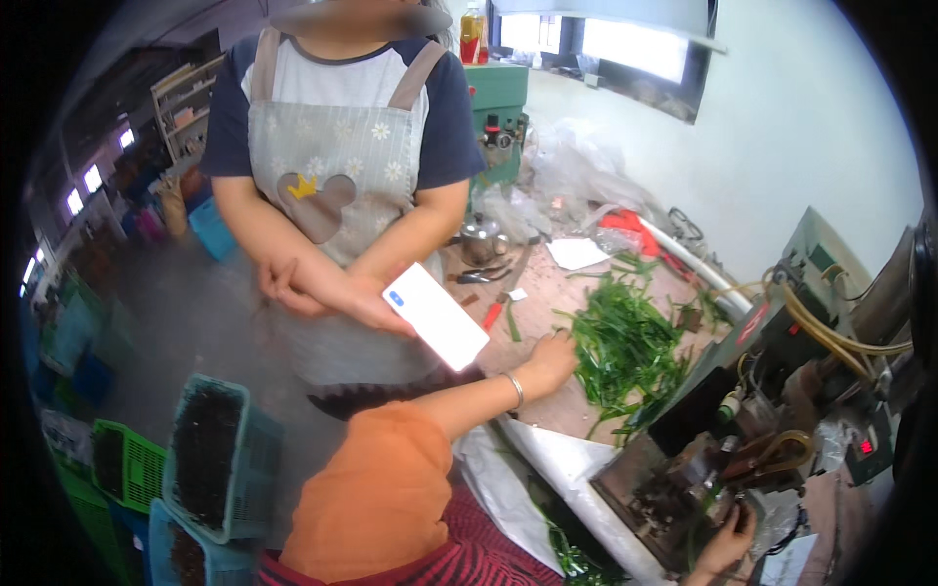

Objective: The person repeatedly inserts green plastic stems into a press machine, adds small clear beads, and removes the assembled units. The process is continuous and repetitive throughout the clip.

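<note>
My left hand (553, 359) reaches across the table to the left edge of a loose pile of glossy green strips (625, 342). Its fingers are curled at the pile, and what they hold is hidden. A bracelet (514, 391) circles that wrist, below an orange sleeve (371, 493). At the lower right, my right hand (728, 542) is at the front of a small, dark metal bench machine (684, 488). Those fingers are bent together close to the machine's working part, beside a bit of green; whatever is between them is too small to make out.
Across from me a person in an apron (337, 186) holds a white phone (440, 317) over the table edge. A red-handled tool (493, 314), a metal kettle (481, 239) and white paper (576, 254) lie beyond. Crates with dark contents (239, 479) stand on the floor at left.
</note>
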Demonstrator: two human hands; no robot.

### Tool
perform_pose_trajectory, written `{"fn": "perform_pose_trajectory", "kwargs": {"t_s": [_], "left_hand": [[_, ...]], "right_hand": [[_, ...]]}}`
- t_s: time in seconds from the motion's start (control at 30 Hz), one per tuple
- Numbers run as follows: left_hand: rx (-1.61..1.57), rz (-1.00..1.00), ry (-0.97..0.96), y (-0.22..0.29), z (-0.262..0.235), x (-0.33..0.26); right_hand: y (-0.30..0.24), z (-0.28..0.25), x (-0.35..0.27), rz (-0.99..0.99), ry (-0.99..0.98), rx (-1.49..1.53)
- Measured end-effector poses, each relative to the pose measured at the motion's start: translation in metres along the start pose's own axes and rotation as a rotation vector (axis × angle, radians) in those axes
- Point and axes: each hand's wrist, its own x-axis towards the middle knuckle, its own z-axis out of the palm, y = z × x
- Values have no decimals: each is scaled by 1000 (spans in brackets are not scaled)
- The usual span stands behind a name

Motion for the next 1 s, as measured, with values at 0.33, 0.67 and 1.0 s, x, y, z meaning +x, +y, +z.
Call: {"fn": "perform_pose_trajectory", "kwargs": {"t_s": [0.33,0.67,1.0], "left_hand": [[-306,-144,-312,-10,21,33],[-286,-108,-605,-5,24,52],[-344,-248,-511,40,-6,16]], "right_hand": [[-14,-34,-31,14,62,-122],[-68,-18,-24,-33,-59,254],[-96,35,-25,145,-29,587]]}}
